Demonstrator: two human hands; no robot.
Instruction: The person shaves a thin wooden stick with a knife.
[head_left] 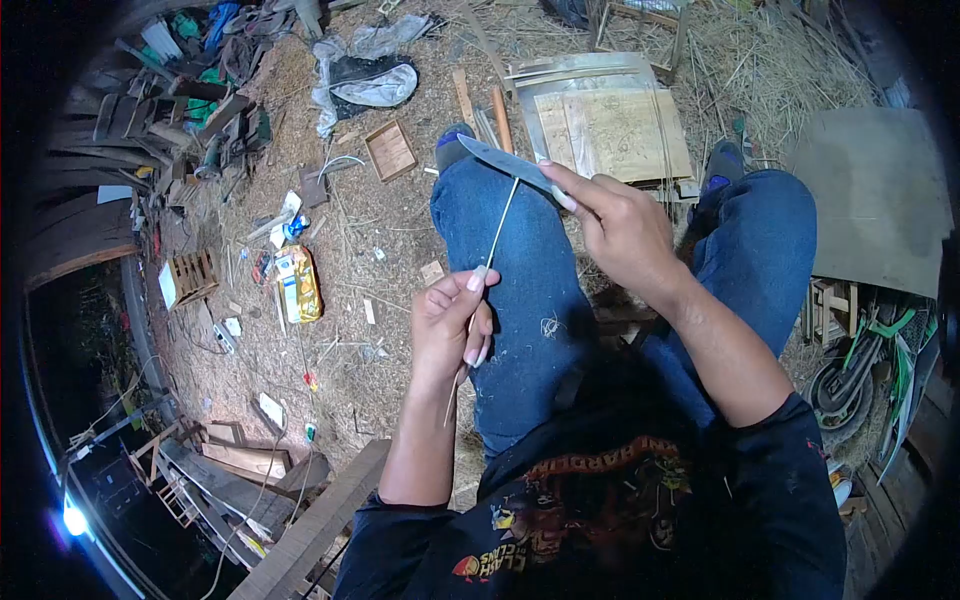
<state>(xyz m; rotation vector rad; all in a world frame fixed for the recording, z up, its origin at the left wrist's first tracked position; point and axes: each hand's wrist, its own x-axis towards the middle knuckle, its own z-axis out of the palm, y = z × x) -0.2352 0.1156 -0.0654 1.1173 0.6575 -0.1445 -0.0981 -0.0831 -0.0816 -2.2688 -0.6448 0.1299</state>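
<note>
Strip (pixel 504 217), thin and pale, slants over my left thigh, its top end seeming to meet the edge of the knife (pixel 497 160). My left hand (pixel 440 325) has it pinched between thumb and fingertips, and its lower end sticks out below toward my forearm. My right hand (pixel 622 225) is grasping the knife, a finger laid along the blade. As I judge it, I'm partway through working it with the blade: it is already slim, and a curl (pixel 549 326) lies on my jeans (pixel 515 375). With the two so close together I take the work as unfinished; how much is left, I can't tell. Farther out, a board (pixel 625 130) sits ahead of my legs, with a box (pixel 390 150) to its left and a packet (pixel 300 285) nearer me on the littered floor (pixel 350 225)
</note>
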